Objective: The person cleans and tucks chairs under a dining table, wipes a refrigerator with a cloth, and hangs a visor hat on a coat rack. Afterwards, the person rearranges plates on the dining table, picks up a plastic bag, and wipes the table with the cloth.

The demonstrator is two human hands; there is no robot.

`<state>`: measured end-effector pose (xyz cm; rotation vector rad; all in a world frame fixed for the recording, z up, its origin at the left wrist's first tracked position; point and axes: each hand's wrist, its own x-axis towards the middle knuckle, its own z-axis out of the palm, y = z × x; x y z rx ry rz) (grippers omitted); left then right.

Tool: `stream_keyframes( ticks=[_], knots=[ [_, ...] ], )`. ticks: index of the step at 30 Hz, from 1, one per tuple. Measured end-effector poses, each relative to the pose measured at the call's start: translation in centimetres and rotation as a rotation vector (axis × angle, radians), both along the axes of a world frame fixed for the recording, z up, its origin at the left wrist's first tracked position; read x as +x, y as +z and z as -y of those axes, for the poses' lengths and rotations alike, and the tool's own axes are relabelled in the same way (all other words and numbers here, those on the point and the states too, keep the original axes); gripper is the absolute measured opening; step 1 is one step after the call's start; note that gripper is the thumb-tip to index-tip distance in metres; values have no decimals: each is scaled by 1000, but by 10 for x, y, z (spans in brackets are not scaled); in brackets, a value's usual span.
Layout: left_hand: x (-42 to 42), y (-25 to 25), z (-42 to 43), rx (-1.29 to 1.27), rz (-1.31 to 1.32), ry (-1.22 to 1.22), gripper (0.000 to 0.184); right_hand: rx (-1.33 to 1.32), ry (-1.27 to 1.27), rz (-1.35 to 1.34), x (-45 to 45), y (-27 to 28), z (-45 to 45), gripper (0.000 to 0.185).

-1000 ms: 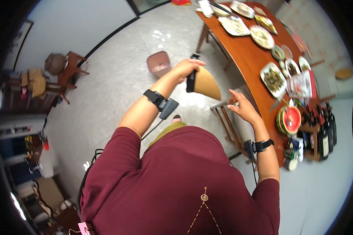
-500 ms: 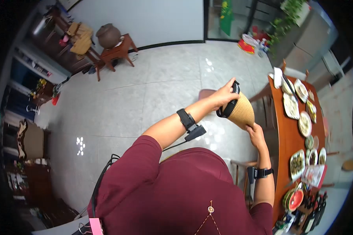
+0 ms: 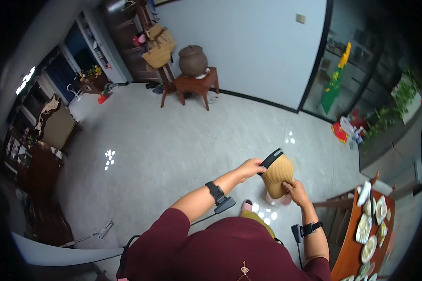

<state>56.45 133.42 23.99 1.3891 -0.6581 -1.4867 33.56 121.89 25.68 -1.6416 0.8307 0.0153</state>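
A tan woven visor (image 3: 279, 173) with a black band is held in front of my body between both hands. My left hand (image 3: 252, 168) grips the black band at its left end. On the other side, my right hand (image 3: 296, 191) pinches the lower right edge of the woven brim. Below the visor, a pinkish bin (image 3: 279, 200) on the floor is partly hidden.
A wooden table (image 3: 349, 255) with several plates of food stands at the lower right. A brown pot (image 3: 192, 61) sits on a small wooden stool (image 3: 199, 85) by the wall. Woven bags (image 3: 159, 49) hang beside it. A mop (image 3: 104, 229) lies at the lower left.
My right hand, apart from the visor a second ago, now holds its brim. The view has turned left, showing more floor and wall, and the table has shifted to the lower right.
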Motion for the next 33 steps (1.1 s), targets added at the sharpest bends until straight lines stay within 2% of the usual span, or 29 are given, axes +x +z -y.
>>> stream_keyframes(
  ticks=[1,3,6,8,9,11,12,14,18,21,23,27,28,30,31,33],
  knots=[
    [17,-12,0,17,56,38,32,25,10,39,20,-17,10,17],
    [54,-27,1,33,125,100,30,124,89,77,67,-17,27,18],
    [116,-42,2,104,237,147,28,74,250,151,141,-46,55,18],
    [151,-54,1,244,452,167,23,69,330,170,189,-48,67,18],
    [168,-36,5,242,466,187,23,70,369,185,214,-47,72,18],
    [198,-5,6,484,318,227,30,14,445,186,262,-39,85,18],
    [215,-8,3,482,329,246,30,-36,501,173,285,-36,89,18],
    [239,-24,-9,414,68,370,39,21,525,230,324,-42,92,19],
    [286,-32,-33,320,-5,467,42,67,610,249,394,-54,91,19],
    [326,-41,-42,326,81,514,41,127,668,243,440,-71,85,19],
    [349,-48,-49,322,65,647,39,270,615,271,467,-86,76,24],
    [432,-51,-58,194,161,695,34,198,637,246,536,-98,60,27],
    [450,-47,-57,188,220,689,32,291,579,289,553,-107,55,27],
    [487,-19,-44,164,322,728,26,169,593,249,602,-92,64,25],
    [507,-22,-42,161,325,726,26,66,611,184,618,-86,66,23],
    [549,-29,-38,12,497,760,29,74,589,229,647,-84,64,22]
  ],
)
